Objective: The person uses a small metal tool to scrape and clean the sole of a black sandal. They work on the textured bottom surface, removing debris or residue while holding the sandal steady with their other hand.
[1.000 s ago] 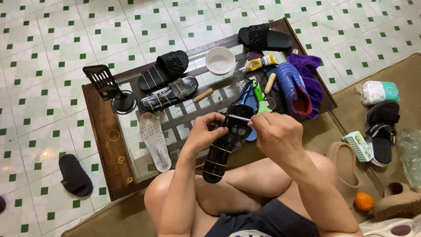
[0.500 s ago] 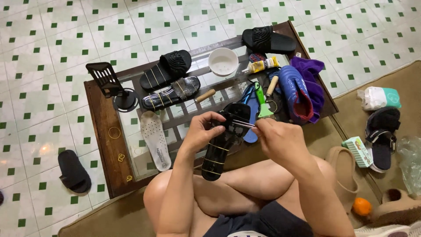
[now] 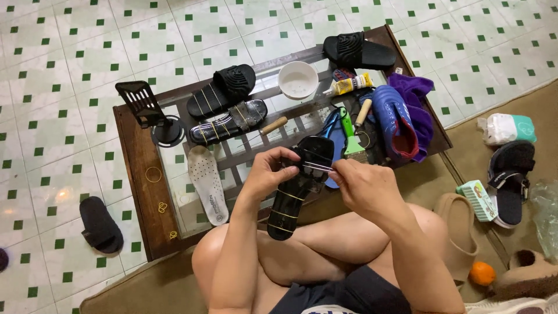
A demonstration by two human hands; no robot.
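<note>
both hands, left hand [image 3: 272, 171] and right hand [image 3: 361, 187], clamp the black rubber slide sandal [image 3: 299, 186] at the worktop [image 3: 135, 174] near edge; several yellow bands on, toe end unbound.

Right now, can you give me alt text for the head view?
Both hands, left and right, hold a black rubber slide sandal and stretch a thin band across it, above a glass-topped wooden table crowded with more sandals, a white bowl and glue tubes.
</note>
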